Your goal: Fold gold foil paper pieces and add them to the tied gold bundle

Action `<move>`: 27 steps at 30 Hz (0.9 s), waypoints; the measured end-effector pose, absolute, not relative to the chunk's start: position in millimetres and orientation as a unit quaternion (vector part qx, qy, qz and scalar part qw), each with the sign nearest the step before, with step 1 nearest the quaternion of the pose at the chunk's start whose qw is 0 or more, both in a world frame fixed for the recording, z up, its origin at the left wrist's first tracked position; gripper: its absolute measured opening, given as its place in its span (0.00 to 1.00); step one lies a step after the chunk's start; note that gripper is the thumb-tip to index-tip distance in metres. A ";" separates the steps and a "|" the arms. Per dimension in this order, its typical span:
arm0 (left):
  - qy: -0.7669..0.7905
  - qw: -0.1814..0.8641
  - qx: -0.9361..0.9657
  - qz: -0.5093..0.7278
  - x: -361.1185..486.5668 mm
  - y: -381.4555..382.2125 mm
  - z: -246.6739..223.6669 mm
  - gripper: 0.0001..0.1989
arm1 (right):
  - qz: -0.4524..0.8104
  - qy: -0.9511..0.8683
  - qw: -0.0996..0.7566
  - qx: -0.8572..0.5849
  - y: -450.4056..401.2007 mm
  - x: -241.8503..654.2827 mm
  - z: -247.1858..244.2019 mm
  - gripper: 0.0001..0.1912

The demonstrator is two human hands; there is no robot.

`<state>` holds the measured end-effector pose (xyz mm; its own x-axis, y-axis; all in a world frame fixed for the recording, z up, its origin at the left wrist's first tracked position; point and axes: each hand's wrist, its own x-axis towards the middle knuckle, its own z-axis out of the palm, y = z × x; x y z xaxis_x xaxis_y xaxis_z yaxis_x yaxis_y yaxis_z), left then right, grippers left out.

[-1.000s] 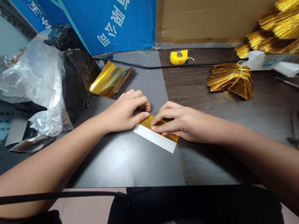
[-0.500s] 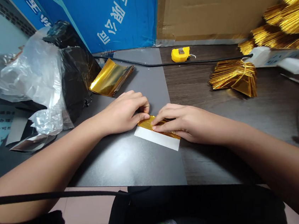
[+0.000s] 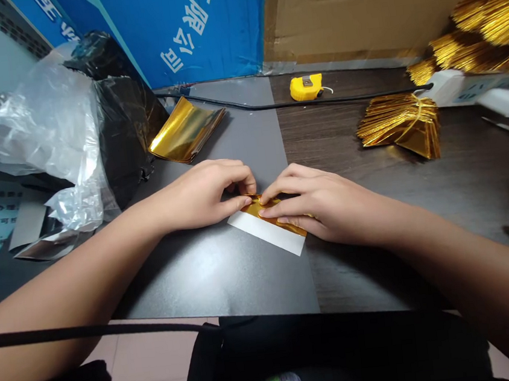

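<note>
A sheet of gold foil paper (image 3: 294,229) lies on the desk, part of it turned over so that a gold strip meets a white strip along the near side. My left hand (image 3: 218,189) is closed at the sheet's far left corner, thumb and curled index finger pinching its edge. From the right, my right hand (image 3: 323,201) grips the gold part, its fingertips pressed on the foil and slightly apart. The palm hides the sheet's far right side. Beyond my left hand sits a small stack of gold foil sheets (image 3: 184,131).
A tied bundle of folded gold foil (image 3: 400,123) lies at right, with more bundles (image 3: 491,20) behind. A yellow tape measure (image 3: 306,88) sits near a black cable (image 3: 340,98) running to a white power strip (image 3: 448,86). Plastic bags (image 3: 70,131) crowd the left; boxes (image 3: 345,11) line the back.
My right hand's fingers have spread and shifted slightly along the gold part. My left hand stays at the corner. The whole view has shifted a little.
</note>
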<state>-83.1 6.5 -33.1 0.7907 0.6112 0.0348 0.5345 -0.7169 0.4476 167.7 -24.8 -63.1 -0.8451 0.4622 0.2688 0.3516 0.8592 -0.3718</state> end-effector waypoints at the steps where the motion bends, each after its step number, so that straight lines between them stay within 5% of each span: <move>1: 0.306 0.215 0.923 0.092 -83.6 6.6 -32.6 0.05 | 0.155 -0.948 0.176 -0.216 -24.6 168.1 -63.5 0.16; 15: 0.304 0.239 0.919 0.083 -86.7 5.3 -26.9 0.06 | 0.143 -0.943 0.168 -0.251 -23.3 171.0 -63.4 0.14; 27: 0.264 0.134 0.935 0.193 -96.4 -10.5 -49.9 0.07 | 0.129 -0.948 0.159 -0.244 -25.8 170.3 -61.3 0.15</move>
